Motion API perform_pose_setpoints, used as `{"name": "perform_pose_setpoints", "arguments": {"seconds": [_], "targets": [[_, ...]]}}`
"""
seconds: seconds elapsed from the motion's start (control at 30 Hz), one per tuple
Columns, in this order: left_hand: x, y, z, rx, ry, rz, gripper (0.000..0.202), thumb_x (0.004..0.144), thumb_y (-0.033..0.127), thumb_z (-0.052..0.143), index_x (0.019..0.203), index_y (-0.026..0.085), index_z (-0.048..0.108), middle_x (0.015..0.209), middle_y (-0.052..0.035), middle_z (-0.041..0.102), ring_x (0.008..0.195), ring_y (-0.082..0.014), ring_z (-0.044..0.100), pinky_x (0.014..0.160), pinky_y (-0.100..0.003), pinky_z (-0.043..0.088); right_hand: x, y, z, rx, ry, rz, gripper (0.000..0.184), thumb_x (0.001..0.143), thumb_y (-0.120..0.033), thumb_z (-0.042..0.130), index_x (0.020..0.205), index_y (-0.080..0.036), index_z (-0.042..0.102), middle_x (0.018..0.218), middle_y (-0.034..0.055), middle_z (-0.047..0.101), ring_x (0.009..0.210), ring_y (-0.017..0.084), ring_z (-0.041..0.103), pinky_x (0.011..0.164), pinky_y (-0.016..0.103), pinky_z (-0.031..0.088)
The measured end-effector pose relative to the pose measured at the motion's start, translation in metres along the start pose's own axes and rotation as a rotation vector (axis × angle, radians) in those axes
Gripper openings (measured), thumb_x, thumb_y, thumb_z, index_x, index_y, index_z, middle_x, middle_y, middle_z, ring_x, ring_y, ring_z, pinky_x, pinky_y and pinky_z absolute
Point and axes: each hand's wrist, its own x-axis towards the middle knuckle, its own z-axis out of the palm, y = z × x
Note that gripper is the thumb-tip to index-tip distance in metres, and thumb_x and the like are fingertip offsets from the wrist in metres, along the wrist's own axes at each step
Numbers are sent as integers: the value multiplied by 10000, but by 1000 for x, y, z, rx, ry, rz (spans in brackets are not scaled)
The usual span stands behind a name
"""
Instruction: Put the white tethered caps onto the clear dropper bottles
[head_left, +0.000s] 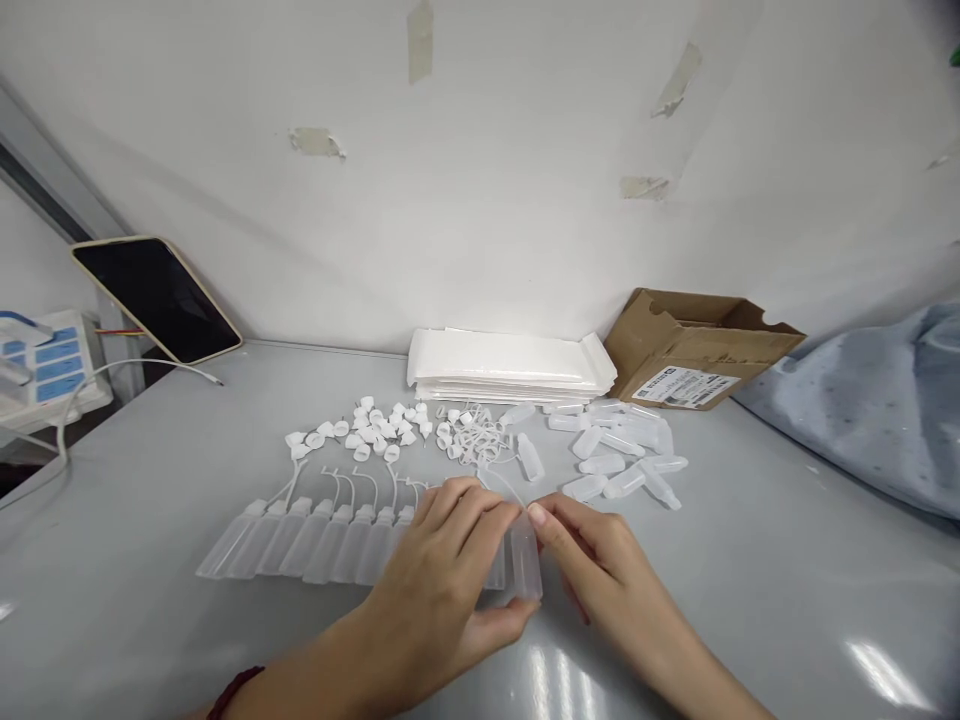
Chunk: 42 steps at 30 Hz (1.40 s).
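My left hand and my right hand meet at a small clear plastic bottle standing on the grey table. Both hands pinch it, the left around its body and base, the right at its top. Just left of it lies a row of several clear bottles with white caps on thin tethers. Behind them is a scatter of loose white caps and rings. Several uncapped bottles lie in a pile to the right.
A stack of white plastic bags lies against the wall, with an open cardboard box to its right. A phone leans on the wall at left, next to a cable and a power strip. Grey cloth lies at far right.
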Motion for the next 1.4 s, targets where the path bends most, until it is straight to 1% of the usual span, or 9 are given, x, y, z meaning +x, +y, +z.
{"name": "perform_pose_setpoints", "arguments": {"seconds": [0.07,0.13,0.3,0.47,0.63,0.87,1.2,1.33,1.4], "targets": [[-1,-1,4,53,-37,-29,397,756,206,658,1123,172,512,1022,-91,573,963,-277,481,815,-427,435,4,2,-5,-79,-4,-26,382,939,-423,428,709,-180,612,536,-44,452,480,104,383,472,238,291],[-2,-2,7,100,-71,-67,396,746,243,673,1113,180,538,1030,-94,560,971,-288,470,811,-441,419,7,4,-7,-160,-6,-41,342,928,-378,453,724,-182,646,565,-29,511,503,115,408,492,246,307],[2,-1,9,150,-154,-134,379,737,319,684,1080,194,583,1037,-97,540,989,-303,453,832,-479,379,10,9,-5,-288,37,-69,312,906,-302,481,710,-183,693,589,5,610,511,139,483,505,263,340],[5,-2,6,139,-224,-170,348,755,324,638,1072,188,593,1046,-106,527,1001,-316,440,830,-502,354,12,15,-1,-335,37,-69,279,901,-254,478,753,-178,701,643,28,668,542,158,531,528,273,369],[5,-2,3,139,-289,-201,340,756,311,622,1074,194,590,1048,-106,520,1006,-317,429,829,-505,342,14,18,0,-387,31,-67,262,898,-196,464,746,-171,676,674,38,669,597,175,568,561,281,390],[5,-3,1,126,-298,-192,351,745,325,634,1073,210,585,1038,-95,534,996,-306,440,841,-491,345,14,21,2,-406,29,-88,236,883,-152,470,757,-179,668,712,42,682,638,186,603,587,285,412],[5,-3,-4,128,-338,-194,360,769,371,634,1081,197,587,1049,-102,548,1000,-314,445,846,-513,351,15,19,0,-395,22,-99,225,859,-155,477,785,-172,689,712,46,697,633,190,614,597,289,429],[7,-5,-11,71,-269,-222,381,830,425,591,1133,196,560,1083,-103,551,1031,-312,439,862,-502,368,17,15,-10,-386,26,-106,242,853,-148,463,779,-174,692,659,17,683,568,165,586,553,270,429],[8,-8,-15,42,-202,-256,308,894,378,510,1142,200,546,1073,-89,563,1041,-291,443,886,-488,366,21,16,-15,-438,97,-141,250,870,-157,451,785,-178,685,642,4,675,526,146,566,515,253,430]]}}
